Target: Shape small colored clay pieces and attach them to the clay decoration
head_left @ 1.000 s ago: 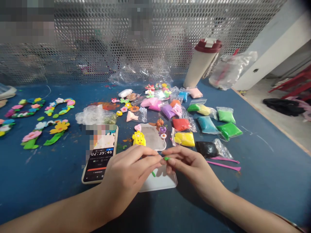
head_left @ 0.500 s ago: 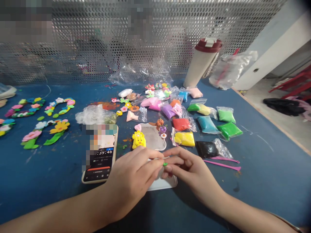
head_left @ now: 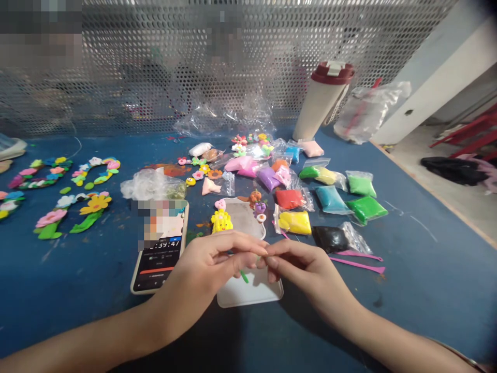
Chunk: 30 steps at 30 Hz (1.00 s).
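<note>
L hand & R hand both over white board, toward near side of bench. Fingers of each bent in, tips meeting above board's R half; can't tell how tight the pinch is or what, if anything, is btwn them. Green strip lies on the board, far end hidden by L hand, clear of board's near edge.

Phone just L of board, timer on screen, partly behind L hand. Beyond the hands: wavy-rimmed plate w/ yellow figure at its L edge, orange piece nr far R corner, purple piece & white piece along R edge. Btwn plate & bench's R edge: yellow bag, red bag, blue bag, green bag. Black bag nr R hand, pink tools just on its near side. Tumbler nr bench's far R corner, clear bag beside it. Flower rings toward bench's L side.
</note>
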Tool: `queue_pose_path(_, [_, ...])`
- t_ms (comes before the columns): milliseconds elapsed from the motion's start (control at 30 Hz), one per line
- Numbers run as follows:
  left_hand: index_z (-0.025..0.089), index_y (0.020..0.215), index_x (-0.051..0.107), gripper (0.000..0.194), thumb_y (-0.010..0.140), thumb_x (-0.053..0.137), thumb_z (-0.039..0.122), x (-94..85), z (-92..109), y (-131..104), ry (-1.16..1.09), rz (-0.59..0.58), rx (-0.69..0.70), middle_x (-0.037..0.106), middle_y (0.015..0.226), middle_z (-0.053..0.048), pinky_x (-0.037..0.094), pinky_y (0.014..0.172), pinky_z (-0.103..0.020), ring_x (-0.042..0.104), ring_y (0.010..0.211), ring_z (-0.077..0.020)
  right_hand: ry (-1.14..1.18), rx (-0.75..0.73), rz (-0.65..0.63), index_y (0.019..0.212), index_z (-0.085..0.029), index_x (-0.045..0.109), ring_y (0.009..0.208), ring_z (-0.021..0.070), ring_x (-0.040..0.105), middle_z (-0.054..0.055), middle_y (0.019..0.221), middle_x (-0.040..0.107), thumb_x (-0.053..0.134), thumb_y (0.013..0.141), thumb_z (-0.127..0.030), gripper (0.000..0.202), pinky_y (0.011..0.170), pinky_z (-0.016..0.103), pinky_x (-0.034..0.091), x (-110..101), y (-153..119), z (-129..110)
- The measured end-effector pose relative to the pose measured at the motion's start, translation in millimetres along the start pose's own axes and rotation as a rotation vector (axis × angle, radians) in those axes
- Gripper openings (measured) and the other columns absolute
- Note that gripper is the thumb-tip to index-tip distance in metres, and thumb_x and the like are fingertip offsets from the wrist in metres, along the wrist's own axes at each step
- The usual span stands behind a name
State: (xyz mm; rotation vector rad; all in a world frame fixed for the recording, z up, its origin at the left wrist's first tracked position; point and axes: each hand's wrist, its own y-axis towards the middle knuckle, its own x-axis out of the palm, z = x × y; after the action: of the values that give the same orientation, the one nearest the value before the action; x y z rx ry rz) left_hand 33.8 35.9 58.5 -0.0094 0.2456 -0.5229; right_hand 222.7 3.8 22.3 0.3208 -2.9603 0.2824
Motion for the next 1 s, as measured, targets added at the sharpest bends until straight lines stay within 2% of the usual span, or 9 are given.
queue_pose_path(100, [0.026, 0.094, 0.075, 0.015, 0.09, 0.06, 0.026, -0.7, -2.9, 0.3, -0.27, -0.072, -0.158, 0.072, 0.09, 0.001, 0.048, 0.061, -0.017, 0.062, 0.071, -0.0097, -0.021, 0.007, 0.005, 0.079, -0.02, 0.072, 0.062, 0.0114, 0.059, 0.0, 0.07, 0.066, 0.068, 0.082, -0.033, 0.013, 0.061, 0.024, 0.049, -0.8, 0.5, -1.3])
queue_pose_path(200, [0.025, 0.09, 0.076, 0.013, 0.088, 0.064, 0.026, -0.8, -4.8, -1.4, -0.384, -0.057, -0.197, 0.065, 0.07, 0.003, 0.045, 0.058, -0.015, 0.055, 0.063, -0.0072, -0.023, 0.024, 0.003, 0.081, -0.02, 0.071, 0.062, 0.0111, 0.058, 0.0, 0.069, 0.064, 0.068, 0.082, -0.034, 0.015, 0.06, 0.023, 0.047, -1.6, 0.3, -0.9])
queue_pose_path(267, [0.024, 0.088, 0.076, 0.012, 0.087, 0.065, 0.026, -0.7, -4.4, -2.5, -0.419, -0.054, -0.21, 0.06, 0.064, 0.004, 0.044, 0.056, -0.014, 0.051, 0.06, -0.0061, -0.022, 0.029, 0.002, 0.081, -0.02, 0.07, 0.062, 0.0107, 0.058, -0.001, 0.068, 0.063, 0.067, 0.082, -0.034, 0.015, 0.06, 0.023, 0.047, -2.2, 0.2, -0.3])
queue_pose_path(367, [0.024, 0.091, 0.076, 0.012, 0.087, 0.065, 0.025, -0.5, -2.3, -2.9, -0.431, -0.054, -0.236, 0.057, 0.06, 0.005, 0.043, 0.057, -0.013, 0.05, 0.058, -0.0051, -0.022, 0.029, -0.002, 0.083, -0.02, 0.07, 0.063, 0.0102, 0.057, -0.002, 0.069, 0.062, 0.067, 0.083, -0.033, 0.013, 0.06, 0.022, 0.046, -3.1, 0.4, 0.3])
queue_pose_path(633, [0.025, 0.093, 0.073, 0.014, 0.089, 0.061, 0.022, -1.5, -0.8, -3.1, -0.402, -0.042, -0.252, 0.063, 0.063, 0.005, 0.044, 0.059, -0.015, 0.055, 0.06, -0.0064, -0.034, 0.056, -0.012, 0.084, -0.019, 0.071, 0.064, 0.0107, 0.057, -0.001, 0.07, 0.062, 0.068, 0.082, -0.033, 0.014, 0.061, 0.022, 0.045, -4.1, 1.6, -0.2])
queue_pose_path(800, [0.023, 0.093, 0.069, 0.017, 0.093, 0.052, 0.02, -1.1, -2.4, -2.0, -0.361, -0.063, -0.233, 0.056, 0.061, 0.006, 0.041, 0.058, -0.016, 0.05, 0.057, -0.0058, -0.019, 0.055, -0.005, 0.089, -0.02, 0.07, 0.064, 0.0103, 0.059, -0.001, 0.073, 0.065, 0.067, 0.082, -0.032, 0.014, 0.061, 0.022, 0.047, -4.7, 2.7, 0.8])
queue_pose_path(900, [0.02, 0.09, 0.067, 0.018, 0.094, 0.051, 0.026, -0.6, -2.5, 0.2, -0.302, -0.1, -0.224, 0.054, 0.059, 0.007, 0.04, 0.061, -0.019, 0.048, 0.056, -0.0061, -0.003, 0.051, 0.029, 0.095, -0.021, 0.068, 0.064, 0.0098, 0.061, -0.002, 0.072, 0.066, 0.07, 0.081, -0.03, 0.017, 0.06, 0.021, 0.048, -4.6, 3.5, 1.8])
queue_pose_path(1000, [0.017, 0.08, 0.063, 0.025, 0.094, 0.052, 0.036, -1.0, -3.0, 0.2, -0.252, -0.128, -0.238, 0.052, 0.056, 0.007, 0.038, 0.062, -0.02, 0.047, 0.056, -0.0071, 0.021, 0.063, 0.023, 0.085, -0.018, 0.068, 0.059, 0.0099, 0.064, -0.001, 0.065, 0.068, 0.073, 0.078, -0.03, 0.015, 0.057, 0.02, 0.05, -3.7, 4.3, 2.5])
